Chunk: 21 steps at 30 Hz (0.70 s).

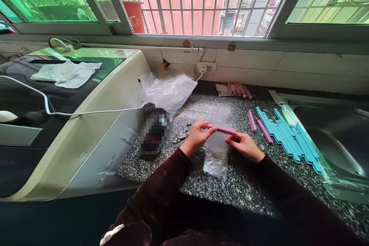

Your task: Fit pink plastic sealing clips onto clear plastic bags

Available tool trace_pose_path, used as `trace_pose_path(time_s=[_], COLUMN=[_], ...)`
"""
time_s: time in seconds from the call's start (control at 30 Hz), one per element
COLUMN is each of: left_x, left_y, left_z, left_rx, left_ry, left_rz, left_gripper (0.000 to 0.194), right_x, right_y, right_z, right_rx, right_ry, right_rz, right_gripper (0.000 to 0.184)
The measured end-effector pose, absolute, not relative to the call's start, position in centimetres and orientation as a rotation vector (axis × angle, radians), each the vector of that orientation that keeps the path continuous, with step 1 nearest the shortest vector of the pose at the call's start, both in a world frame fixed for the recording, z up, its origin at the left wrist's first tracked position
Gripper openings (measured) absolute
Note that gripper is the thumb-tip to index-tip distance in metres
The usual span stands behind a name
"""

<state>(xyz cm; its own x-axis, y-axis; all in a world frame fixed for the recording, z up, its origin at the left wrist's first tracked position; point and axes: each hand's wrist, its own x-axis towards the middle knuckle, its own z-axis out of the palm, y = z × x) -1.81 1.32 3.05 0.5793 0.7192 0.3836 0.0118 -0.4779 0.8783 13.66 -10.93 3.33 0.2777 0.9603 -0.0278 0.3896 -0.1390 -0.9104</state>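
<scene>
My left hand [198, 137] pinches one end of a long pink bag clip [221, 129]. The fingers of my right hand [245, 146] close on its other end, so the clip lies almost level between both hands. Under it a clear plastic bag [215, 157] rests on the speckled countertop [198, 188]. To the right of my right hand lie two loose pink clips [264, 130] and a spread of several teal clips [288, 138]. Farther back, several more pink clips [236, 89] sit on flat packaging.
A steel sink [334, 130] borders the counter on the right. At the left stands a washing machine [115, 100] with a white cloth [67, 72] on top. Crumpled clear plastic [170, 89] lies by the wall socket [206, 68]. A white cord [86, 113] crosses the machine near a blurred dark object [154, 134].
</scene>
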Motion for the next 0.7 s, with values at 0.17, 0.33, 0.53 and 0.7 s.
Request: trace_pose_path(time_s=[0.17, 0.33, 0.53, 0.7], left_x=[-1.8, -1.8, -1.8, -1.8], left_y=[1.2, 1.1, 1.2, 1.2], left_z=[3.0, 3.0, 2.9, 3.0], left_rx=[1.905, 1.927, 1.855, 1.806], left_ry=[0.546, 0.548, 0.547, 0.616], left_rz=[1.019, 1.025, 1.040, 1.034], left_gripper=[0.019, 0.017, 0.018, 0.021], right_x=[13.6, 13.6, 14.0, 14.6], right_y=[-10.9, -10.9, -10.8, -10.9], right_z=[3.3, 3.2, 2.7, 2.2], right_rx=[-1.667, -1.668, -1.678, -1.644], right_ry=[-1.234, -1.239, -1.280, -1.373], right_rz=[0.823, 0.804, 0.725, 0.114], right_gripper=[0.033, 0.033, 0.031, 0.031])
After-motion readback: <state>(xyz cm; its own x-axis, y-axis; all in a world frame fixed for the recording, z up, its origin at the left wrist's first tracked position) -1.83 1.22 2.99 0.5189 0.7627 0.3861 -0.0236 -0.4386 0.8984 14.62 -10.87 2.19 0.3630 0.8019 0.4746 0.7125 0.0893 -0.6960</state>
